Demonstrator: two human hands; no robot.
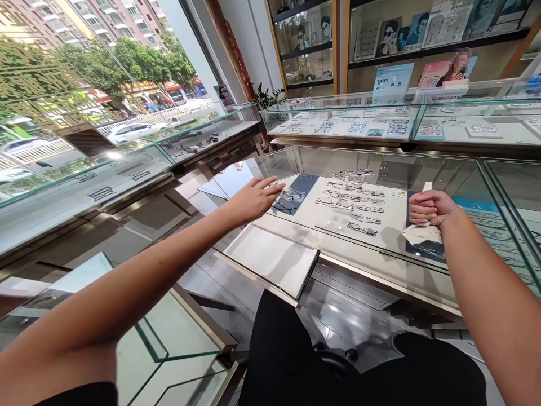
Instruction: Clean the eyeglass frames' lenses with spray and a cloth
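My left hand reaches out over the left part of the glass display case, fingers stretched and slightly spread, holding nothing. Below its fingertips, under the glass, eyeglasses lie on a dark blue card. My right hand is closed in a fist around a crumpled whitish cloth; one end pokes out above the fist and the rest hangs below it. Whether the cloth touches the glass I cannot tell. Between my hands, rows of eyeglass frames show through the case top.
A pulled-out drawer with a pale bottom juts toward my legs. Further glass cases stand behind, along the window at left, and at lower left. More eyeglasses lie in the case at right. Wheels show between my knees.
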